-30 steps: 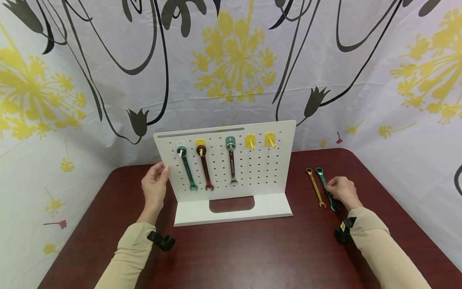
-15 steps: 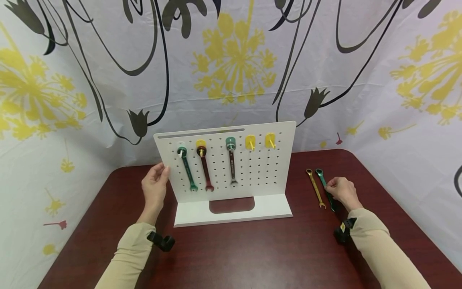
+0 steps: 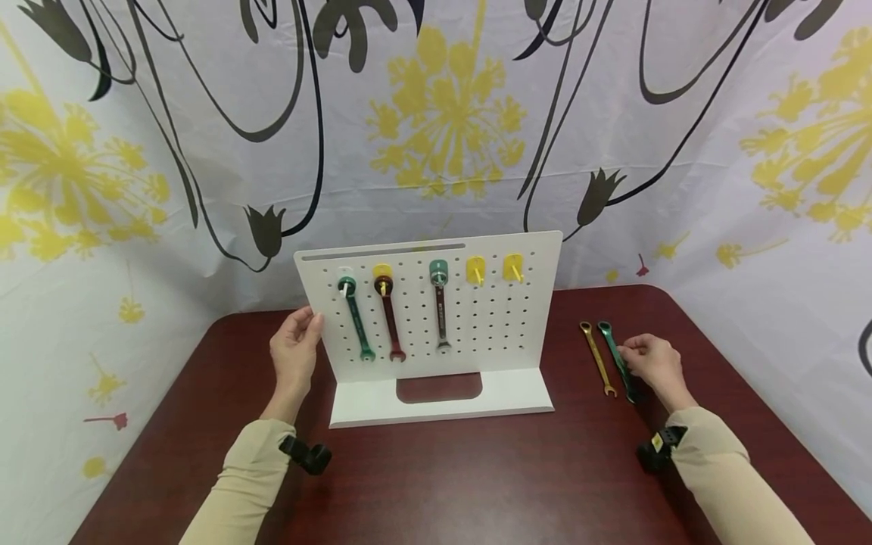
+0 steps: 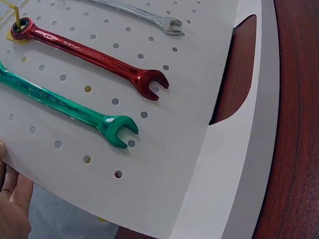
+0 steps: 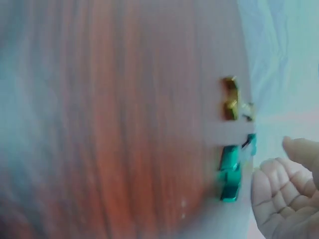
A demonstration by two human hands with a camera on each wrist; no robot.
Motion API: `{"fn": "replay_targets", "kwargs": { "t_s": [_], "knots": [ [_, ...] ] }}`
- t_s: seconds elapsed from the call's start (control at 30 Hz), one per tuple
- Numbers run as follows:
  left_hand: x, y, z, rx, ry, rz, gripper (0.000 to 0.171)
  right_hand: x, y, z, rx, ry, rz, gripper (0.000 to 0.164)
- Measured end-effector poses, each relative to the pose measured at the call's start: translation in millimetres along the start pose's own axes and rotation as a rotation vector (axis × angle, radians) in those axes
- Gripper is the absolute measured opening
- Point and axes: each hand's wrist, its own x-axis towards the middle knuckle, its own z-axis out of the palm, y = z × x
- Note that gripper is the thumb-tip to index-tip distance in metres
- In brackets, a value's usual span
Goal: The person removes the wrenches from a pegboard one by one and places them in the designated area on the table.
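Note:
My left hand (image 3: 294, 356) pinches the left edge of a white pegboard (image 3: 417, 325) between thumb and fingers. Three combination wrenches hang on it: a green wrench (image 4: 55, 102), a red wrench (image 4: 94, 56) and a silver wrench (image 4: 149, 17). On the table at right lie a gold wrench (image 3: 597, 357) and a second green wrench (image 3: 615, 353). My right hand (image 3: 657, 367) hovers at the right side of that green wrench, fingertips right by its shaft. The blurred right wrist view shows the thumb apart from loosely bent fingers, nothing between them.
Two bare yellow hooks (image 3: 475, 270) sit at the pegboard's upper right. The board's base has a cutout handle slot and rests on a dark red table (image 3: 443, 484). A patterned fabric curtain (image 3: 450, 204) hangs close behind and along both sides.
My right hand has shifted slightly right, its fingertips drawing off the green wrench. The left hand keeps its hold on the pegboard. The head view has turned a little.

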Motion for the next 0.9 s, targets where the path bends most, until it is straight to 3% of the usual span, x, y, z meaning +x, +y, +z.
{"fn": "replay_targets", "kwargs": {
  "t_s": [0.1,0.23,0.4,0.6,0.7,0.9],
  "knots": [
    [7.0,-14.6,0.5,0.005,0.014,0.010,0.029,-2,-5,-1,0.059,0.051,-0.033,0.028],
    [7.6,-14.0,0.0,0.008,0.009,0.007,0.030,-7,-19,0,0.126,0.108,-0.056,0.033],
    [6.3,-10.9,-0.9,0.000,-0.006,-0.024,0.031,-12,-41,8,0.214,0.190,-0.089,0.030],
    [-0.4,4.6,-1.6,-0.007,-0.014,-0.041,0.030,-19,-73,24,0.429,0.261,-0.159,0.020],
    [-1.5,7.1,-1.9,-0.003,-0.017,-0.038,0.030,-25,-91,32,0.514,0.258,-0.210,0.016],
    [6.2,-9.2,-1.3,-0.002,-0.016,-0.038,0.033,-44,-139,42,0.569,0.171,-0.286,0.011]
  ]
}}
